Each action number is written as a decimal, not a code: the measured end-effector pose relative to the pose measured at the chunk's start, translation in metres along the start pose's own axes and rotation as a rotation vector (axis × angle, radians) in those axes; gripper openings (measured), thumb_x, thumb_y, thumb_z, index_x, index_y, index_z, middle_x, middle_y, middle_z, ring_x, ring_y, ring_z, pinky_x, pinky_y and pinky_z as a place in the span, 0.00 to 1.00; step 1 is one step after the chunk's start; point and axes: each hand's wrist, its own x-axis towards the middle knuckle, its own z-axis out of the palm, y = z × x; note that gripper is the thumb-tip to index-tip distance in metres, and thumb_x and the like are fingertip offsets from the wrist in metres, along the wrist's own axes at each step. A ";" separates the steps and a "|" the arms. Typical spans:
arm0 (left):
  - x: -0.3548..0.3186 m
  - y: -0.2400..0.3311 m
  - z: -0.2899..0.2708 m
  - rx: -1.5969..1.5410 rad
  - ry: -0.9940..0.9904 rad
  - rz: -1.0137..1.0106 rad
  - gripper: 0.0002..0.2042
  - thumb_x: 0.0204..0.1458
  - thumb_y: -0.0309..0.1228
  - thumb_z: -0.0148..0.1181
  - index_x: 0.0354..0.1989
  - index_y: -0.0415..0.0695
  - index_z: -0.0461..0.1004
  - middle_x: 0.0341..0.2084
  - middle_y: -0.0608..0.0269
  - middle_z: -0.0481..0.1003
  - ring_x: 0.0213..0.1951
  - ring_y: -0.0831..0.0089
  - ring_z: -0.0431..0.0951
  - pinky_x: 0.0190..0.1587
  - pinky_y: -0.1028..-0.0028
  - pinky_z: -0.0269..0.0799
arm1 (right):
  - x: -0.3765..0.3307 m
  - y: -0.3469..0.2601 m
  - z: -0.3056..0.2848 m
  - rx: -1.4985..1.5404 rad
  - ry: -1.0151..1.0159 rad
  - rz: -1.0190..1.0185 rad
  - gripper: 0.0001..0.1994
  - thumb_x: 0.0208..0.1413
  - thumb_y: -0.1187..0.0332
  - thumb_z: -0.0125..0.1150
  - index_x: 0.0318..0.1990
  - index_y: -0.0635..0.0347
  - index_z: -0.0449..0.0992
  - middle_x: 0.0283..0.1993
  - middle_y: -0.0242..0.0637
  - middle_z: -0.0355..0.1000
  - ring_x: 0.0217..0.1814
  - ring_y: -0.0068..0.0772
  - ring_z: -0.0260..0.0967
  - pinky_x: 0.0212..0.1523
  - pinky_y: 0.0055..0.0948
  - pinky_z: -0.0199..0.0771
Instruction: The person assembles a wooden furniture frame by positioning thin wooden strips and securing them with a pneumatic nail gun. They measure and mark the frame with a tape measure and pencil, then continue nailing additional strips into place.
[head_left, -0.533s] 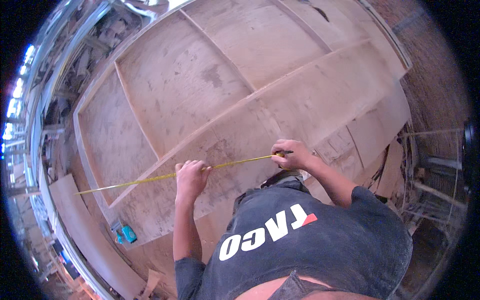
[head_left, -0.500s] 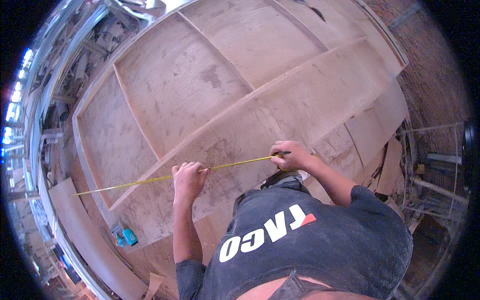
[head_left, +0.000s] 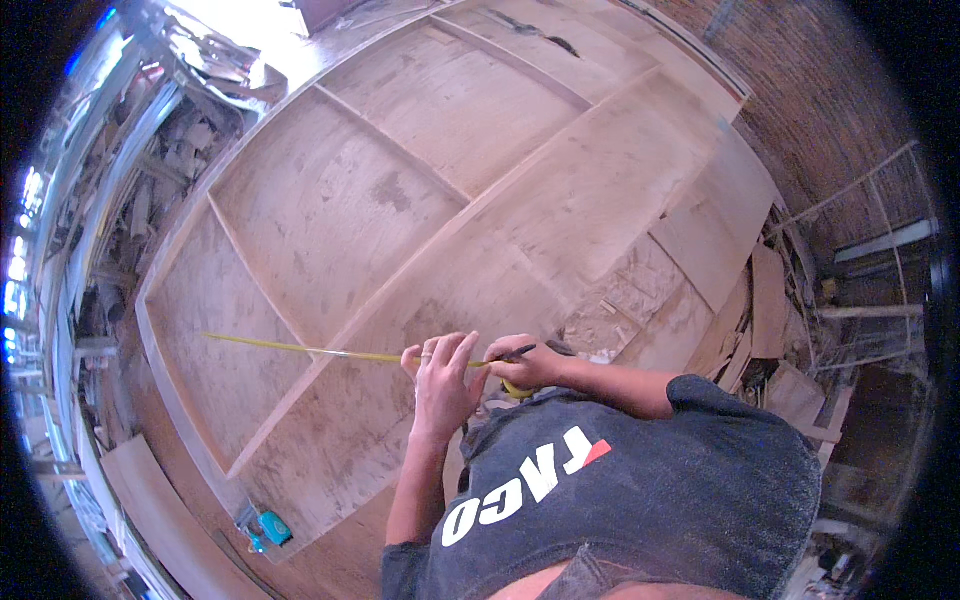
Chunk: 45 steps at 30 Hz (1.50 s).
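A yellow tape measure blade (head_left: pixel 300 347) stretches leftward from my hands over a large framed wooden panel (head_left: pixel 480 280), its end apart from me at the left. My left hand (head_left: pixel 445 385) is at the blade with fingers loosely spread and a ring on one; the blade passes at its fingers, and how firmly they touch it is hidden. Close to its right, my right hand (head_left: pixel 528 364) is closed around the tape measure's yellow case (head_left: pixel 516 390), mostly covered by the fingers. A dark pen or marker (head_left: pixel 514 354) also sticks out of that hand.
Thin battens (head_left: pixel 400 278) divide the panel into sections. A teal tool-like object (head_left: pixel 273 528) lies at its near left corner. Loose board pieces (head_left: pixel 640 290) rest at the right, with scrap wood (head_left: pixel 768 300) beyond. A brick wall (head_left: pixel 800 120) stands far right, cluttered racks (head_left: pixel 150 180) left.
The visible blade has become shorter and its end lies nearer. My hands have come close together, and the left fingers have spread. The view has shifted over the panel.
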 end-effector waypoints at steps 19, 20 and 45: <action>0.177 0.071 0.250 -1.361 -0.110 -0.828 0.29 0.63 0.48 0.60 0.62 0.35 0.68 0.52 0.59 0.75 0.53 0.70 0.76 0.54 0.69 0.73 | 0.055 0.106 -0.249 0.247 0.181 0.123 0.14 0.61 0.56 0.59 0.33 0.55 0.85 0.34 0.40 0.78 0.44 0.41 0.72 0.49 0.39 0.70; 0.194 0.081 0.257 -1.410 -0.082 -0.831 0.31 0.64 0.50 0.59 0.63 0.36 0.67 0.52 0.59 0.74 0.53 0.71 0.76 0.54 0.69 0.73 | 0.059 0.108 -0.260 0.184 0.222 0.116 0.14 0.61 0.57 0.59 0.33 0.54 0.85 0.34 0.40 0.78 0.44 0.41 0.73 0.49 0.39 0.70; 0.301 0.017 0.211 -0.019 -0.186 -0.766 0.09 0.56 0.33 0.66 0.36 0.39 0.84 0.34 0.50 0.82 0.39 0.55 0.83 0.46 0.63 0.75 | 0.201 0.351 -0.709 0.660 1.482 0.397 0.12 0.57 0.63 0.73 0.27 0.53 0.75 0.25 0.25 0.69 0.22 0.20 0.66 0.19 0.26 0.66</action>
